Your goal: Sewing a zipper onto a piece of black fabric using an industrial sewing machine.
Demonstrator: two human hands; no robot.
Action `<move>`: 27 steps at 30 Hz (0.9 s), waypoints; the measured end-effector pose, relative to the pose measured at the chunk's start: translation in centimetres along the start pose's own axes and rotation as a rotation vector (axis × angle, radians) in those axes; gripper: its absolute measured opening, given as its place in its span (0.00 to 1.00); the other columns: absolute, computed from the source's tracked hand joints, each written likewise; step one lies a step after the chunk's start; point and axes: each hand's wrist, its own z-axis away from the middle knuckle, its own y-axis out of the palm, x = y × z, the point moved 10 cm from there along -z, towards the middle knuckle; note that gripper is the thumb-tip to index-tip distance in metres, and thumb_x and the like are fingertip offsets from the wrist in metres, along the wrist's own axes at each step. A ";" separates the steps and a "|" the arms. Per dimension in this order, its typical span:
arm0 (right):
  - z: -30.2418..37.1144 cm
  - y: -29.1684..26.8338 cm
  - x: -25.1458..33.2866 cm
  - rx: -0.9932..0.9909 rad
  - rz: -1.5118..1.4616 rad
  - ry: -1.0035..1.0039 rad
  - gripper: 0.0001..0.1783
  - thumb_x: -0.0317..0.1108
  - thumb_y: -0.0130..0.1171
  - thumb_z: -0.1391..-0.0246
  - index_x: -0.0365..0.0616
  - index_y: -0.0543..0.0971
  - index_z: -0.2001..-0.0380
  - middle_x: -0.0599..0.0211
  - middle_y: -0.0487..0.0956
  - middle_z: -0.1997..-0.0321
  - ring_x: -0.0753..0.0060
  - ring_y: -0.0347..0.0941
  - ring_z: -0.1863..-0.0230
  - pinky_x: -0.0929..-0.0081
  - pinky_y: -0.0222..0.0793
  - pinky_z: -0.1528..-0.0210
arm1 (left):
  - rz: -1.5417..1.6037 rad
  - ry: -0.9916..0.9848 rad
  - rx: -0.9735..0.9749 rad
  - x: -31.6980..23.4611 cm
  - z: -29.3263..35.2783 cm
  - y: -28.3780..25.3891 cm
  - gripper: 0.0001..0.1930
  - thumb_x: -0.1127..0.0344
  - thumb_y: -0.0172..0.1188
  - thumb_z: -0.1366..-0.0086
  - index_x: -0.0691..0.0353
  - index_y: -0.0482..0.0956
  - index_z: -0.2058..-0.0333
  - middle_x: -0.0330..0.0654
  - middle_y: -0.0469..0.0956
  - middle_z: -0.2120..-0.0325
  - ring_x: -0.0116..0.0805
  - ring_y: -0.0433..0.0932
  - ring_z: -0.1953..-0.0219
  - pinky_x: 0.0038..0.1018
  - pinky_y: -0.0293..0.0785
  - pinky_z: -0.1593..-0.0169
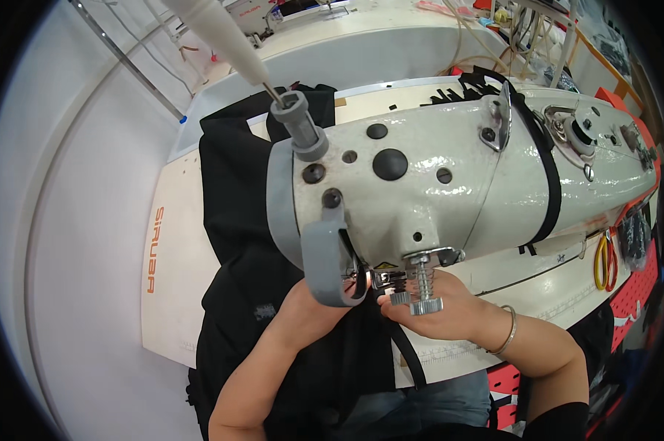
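Note:
A white sewing machine (450,176) fills the middle of the view, its grey needle end at the left. Black fabric (236,220) lies under it and runs off the table's near edge. My left hand (302,309) rests flat on the fabric just beside the needle area, its fingers hidden under the machine head. My right hand (438,312), with a bangle on the wrist, pinches a black strap (409,353) close to the presser foot, partly hidden by the tension knob. The strap trails down toward my lap.
The cream sewing table (170,279) extends to the left. Yellow-handled scissors (605,261) lie at the right near a red pegboard panel (637,294). Black cut pieces (464,87) sit behind the machine. Another machine and cables stand at the far back.

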 end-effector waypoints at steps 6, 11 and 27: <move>-0.1 0.1 0.0 -0.004 0.018 0.004 0.04 0.34 0.57 0.58 0.50 0.72 0.77 0.79 0.66 0.80 0.79 0.66 0.67 0.80 0.64 0.68 | -0.134 0.172 -0.084 -0.7 0.5 -0.2 0.07 0.66 0.58 0.37 0.61 0.79 0.62 0.43 0.79 0.68 0.44 0.78 0.65 0.36 0.73 0.62; 0.6 0.7 -0.4 -0.079 -0.040 0.042 0.04 0.34 0.57 0.58 0.50 0.73 0.76 0.80 0.68 0.78 0.79 0.66 0.67 0.79 0.65 0.68 | -0.182 0.270 -0.107 -1.8 0.4 -0.5 0.07 0.65 0.57 0.36 0.61 0.79 0.63 0.44 0.79 0.68 0.43 0.78 0.65 0.35 0.73 0.62; 1.3 5.8 -3.3 0.397 -0.108 0.297 0.11 0.39 0.46 0.40 0.56 0.73 0.56 0.75 0.76 0.54 0.73 0.71 0.49 0.66 0.63 0.47 | -0.245 0.410 -0.203 -2.7 -0.7 -2.5 0.11 0.71 0.55 0.44 0.62 0.77 0.61 0.47 0.76 0.62 0.46 0.75 0.59 0.37 0.73 0.55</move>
